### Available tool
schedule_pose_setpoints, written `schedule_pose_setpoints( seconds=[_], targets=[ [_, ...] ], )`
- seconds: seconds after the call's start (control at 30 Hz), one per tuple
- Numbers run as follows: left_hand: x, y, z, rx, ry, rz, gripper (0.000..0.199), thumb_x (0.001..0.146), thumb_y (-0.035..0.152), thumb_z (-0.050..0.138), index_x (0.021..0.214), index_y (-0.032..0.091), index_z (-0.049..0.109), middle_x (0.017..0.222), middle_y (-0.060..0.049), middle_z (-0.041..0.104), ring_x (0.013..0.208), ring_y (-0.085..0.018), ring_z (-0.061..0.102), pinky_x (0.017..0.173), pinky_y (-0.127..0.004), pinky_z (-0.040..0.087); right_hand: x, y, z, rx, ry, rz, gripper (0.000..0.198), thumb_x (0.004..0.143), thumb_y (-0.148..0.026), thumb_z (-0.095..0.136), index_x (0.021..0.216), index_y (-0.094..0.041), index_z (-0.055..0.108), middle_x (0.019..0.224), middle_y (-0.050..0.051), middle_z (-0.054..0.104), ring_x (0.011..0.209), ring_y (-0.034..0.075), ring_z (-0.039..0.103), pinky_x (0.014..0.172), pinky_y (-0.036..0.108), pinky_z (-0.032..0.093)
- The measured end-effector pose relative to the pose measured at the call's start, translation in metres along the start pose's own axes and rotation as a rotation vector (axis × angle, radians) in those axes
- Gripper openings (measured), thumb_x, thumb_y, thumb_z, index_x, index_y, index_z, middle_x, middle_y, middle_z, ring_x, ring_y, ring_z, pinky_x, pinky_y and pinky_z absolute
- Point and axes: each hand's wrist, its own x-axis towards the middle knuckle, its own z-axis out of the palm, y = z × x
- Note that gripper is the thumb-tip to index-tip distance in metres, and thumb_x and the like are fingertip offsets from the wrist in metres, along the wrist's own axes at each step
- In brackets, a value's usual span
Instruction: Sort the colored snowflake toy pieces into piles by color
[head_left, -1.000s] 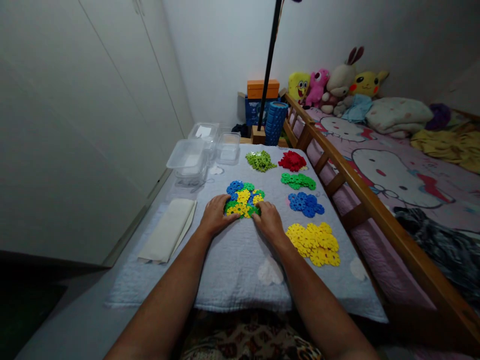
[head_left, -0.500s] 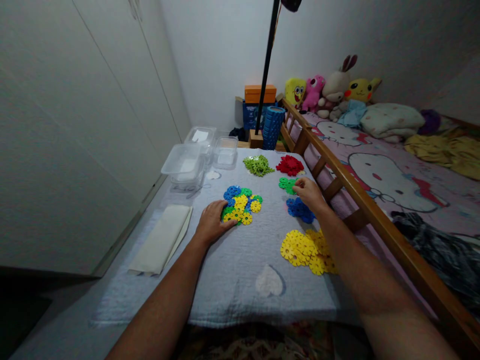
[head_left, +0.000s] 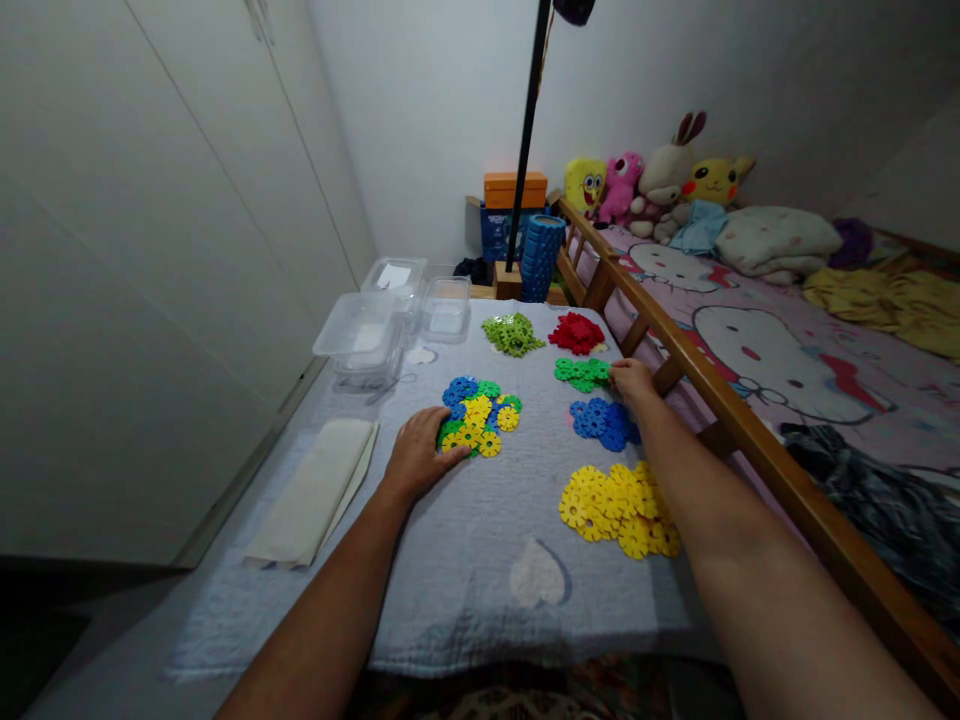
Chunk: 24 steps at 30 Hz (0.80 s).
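My left hand (head_left: 421, 452) lies at the left edge of a mixed pile of blue, green and yellow flower-shaped plastic discs (head_left: 477, 412), thumb and fingers apart. Its fingertips touch the pile's edge. My right hand (head_left: 634, 385) is at the right end of the green flower discs (head_left: 583, 374), its fingertips pinched on the outermost green disc. Closer to me, under my right forearm, are blue discs (head_left: 600, 420) and a larger spread of yellow discs (head_left: 611, 503). Beyond the green ones sit a red pile (head_left: 576, 333) and a light green pile (head_left: 513, 335).
Clear plastic containers (head_left: 360, 330) stand at the table's back left, near a folded cream cloth (head_left: 315, 490). A wooden bed rail (head_left: 697, 390) runs along the right side. Behind the table rise a black pole (head_left: 527, 140) and a blue foam roller (head_left: 541, 258).
My right hand has shifted right along the green discs, to their outer end, and more of the green row shows. My left hand stays at the mixed pile. The view has tilted slightly.
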Motion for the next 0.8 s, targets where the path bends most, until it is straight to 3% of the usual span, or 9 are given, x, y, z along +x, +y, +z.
schedule_pose_setpoints(
  seconds=[0.23,0.57,0.67,0.8],
  targets=[
    [0.000,0.001,0.000,-0.004,0.001,-0.009,0.064,0.079,0.054,0.073,0.132,0.024,0.053,0.137,-0.013,0.061,0.128,-0.032,0.055,0.111,-0.050,0.042,-0.001,-0.001,0.006,-0.018,0.007,0.005,0.016,0.065,-0.003,0.061,0.070,-0.018,0.059,0.050,-0.003,0.053,0.049,0.013,0.054,0.048,0.021,0.043],
    [0.001,0.004,-0.002,-0.011,0.007,-0.015,0.064,0.077,0.052,0.074,0.131,0.023,0.054,0.136,-0.013,0.061,0.128,-0.032,0.056,0.111,-0.050,0.042,-0.012,-0.006,-0.004,-0.043,-0.033,-0.156,0.011,0.067,-0.013,0.059,0.076,-0.017,0.062,0.059,-0.003,0.058,0.056,0.012,0.055,0.051,0.019,0.041],
    [0.001,0.004,-0.002,-0.015,0.009,-0.017,0.063,0.077,0.052,0.075,0.130,0.025,0.055,0.136,-0.012,0.061,0.127,-0.032,0.056,0.111,-0.049,0.043,-0.037,-0.017,0.003,-0.030,-0.193,-0.226,0.011,0.069,-0.015,0.060,0.080,-0.017,0.061,0.065,-0.003,0.060,0.059,0.012,0.057,0.053,0.019,0.042],
    [0.001,0.004,-0.002,-0.019,0.010,-0.026,0.062,0.077,0.052,0.074,0.130,0.026,0.055,0.137,-0.011,0.061,0.128,-0.032,0.056,0.110,-0.049,0.043,-0.083,-0.029,0.023,-0.175,-0.597,-0.354,0.008,0.075,-0.016,0.060,0.082,-0.017,0.062,0.069,-0.003,0.063,0.060,0.011,0.058,0.057,0.020,0.044]
  ],
)
